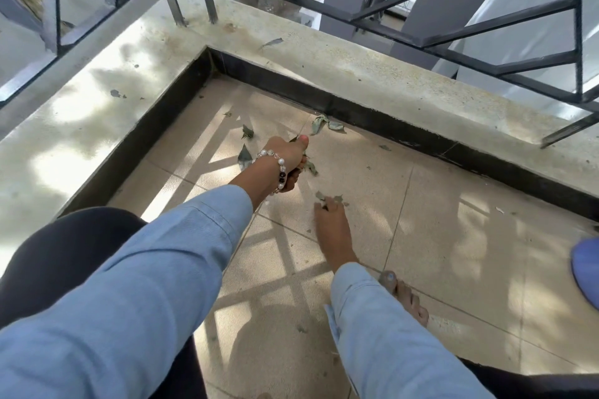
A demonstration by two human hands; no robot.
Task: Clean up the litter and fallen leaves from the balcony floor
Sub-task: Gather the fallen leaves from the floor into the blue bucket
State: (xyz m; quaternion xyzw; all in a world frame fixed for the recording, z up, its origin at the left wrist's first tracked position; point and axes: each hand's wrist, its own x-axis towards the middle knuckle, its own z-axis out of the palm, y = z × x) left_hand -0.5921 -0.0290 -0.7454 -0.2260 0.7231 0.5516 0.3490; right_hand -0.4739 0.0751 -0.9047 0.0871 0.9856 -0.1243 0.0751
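The tiled floor (pixel 437 236) spreads under me, a concrete ledge (pixel 324 52) cornering at twelve o'clock. My left hand (pixel 287 159), beaded bracelet (pixel 278 168) at the wrist, is curled tight round a bunch of dry leaves (pixel 310 167). At its four o'clock my right hand (pixel 330 220) presses narrowed fingertips onto a leaf (pixel 322 196). Loose leaves (pixel 319 125) lie at one o'clock from the left hand, beside the ledge.

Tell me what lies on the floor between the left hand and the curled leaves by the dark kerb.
In the head view, only bare sunlit tile separates the left hand, already holding leaves, from the curled leaves.
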